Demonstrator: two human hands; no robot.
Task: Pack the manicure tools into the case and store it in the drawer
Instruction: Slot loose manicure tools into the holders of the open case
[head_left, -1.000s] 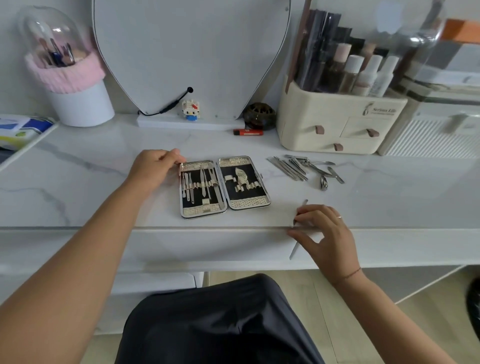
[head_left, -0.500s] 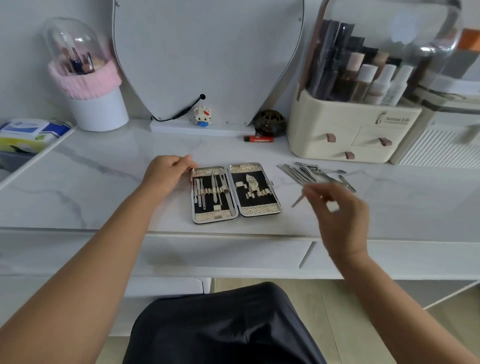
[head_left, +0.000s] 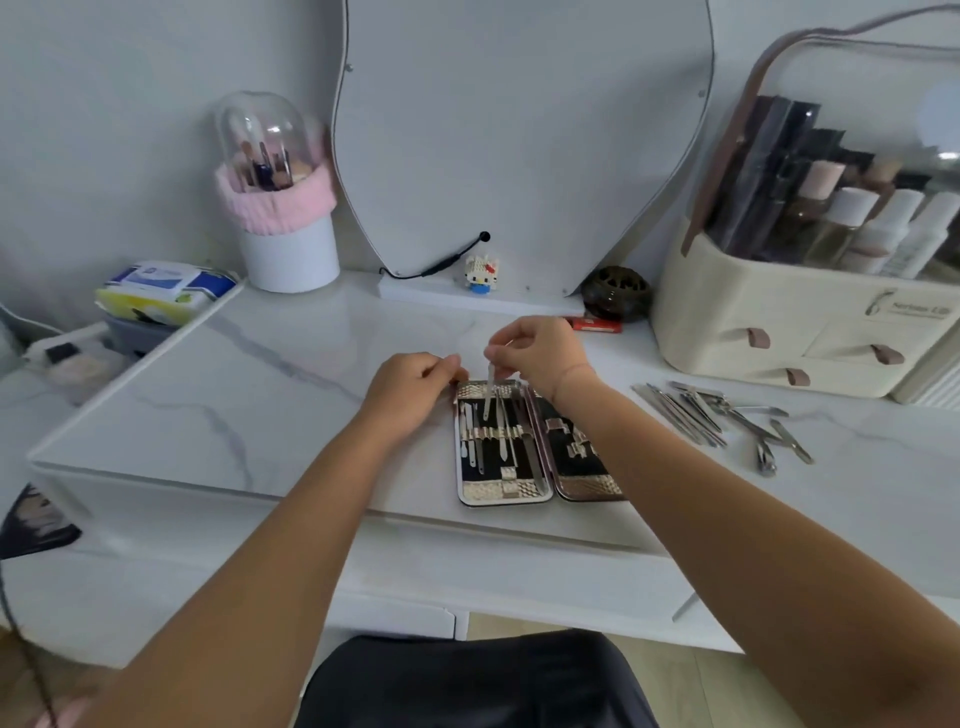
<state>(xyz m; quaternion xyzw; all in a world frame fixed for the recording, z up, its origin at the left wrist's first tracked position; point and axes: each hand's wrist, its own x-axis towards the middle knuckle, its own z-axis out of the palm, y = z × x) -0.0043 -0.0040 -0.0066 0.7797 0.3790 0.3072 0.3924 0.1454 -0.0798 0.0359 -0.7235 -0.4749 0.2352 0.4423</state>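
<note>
The right hand (head_left: 540, 353) reaches across the open case (head_left: 498, 491), and its forearm hides much of the right half from me. The left hand (head_left: 410, 384) covers the case's far left corner. The thin tool (head_left: 489, 397) pinched in the right hand is too small for me to tell its kind. The loose tools (head_left: 717, 415) on the tabletop (head_left: 260, 395) blur into one heap. The organizer (head_left: 769, 322) runs off the right edge, and I cannot read its label (head_left: 909, 306).

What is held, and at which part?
The right-hand grip pinches a thin silver metal tool at its upper end; the left-hand grip holds the open black case at its top-left corner.
</note>
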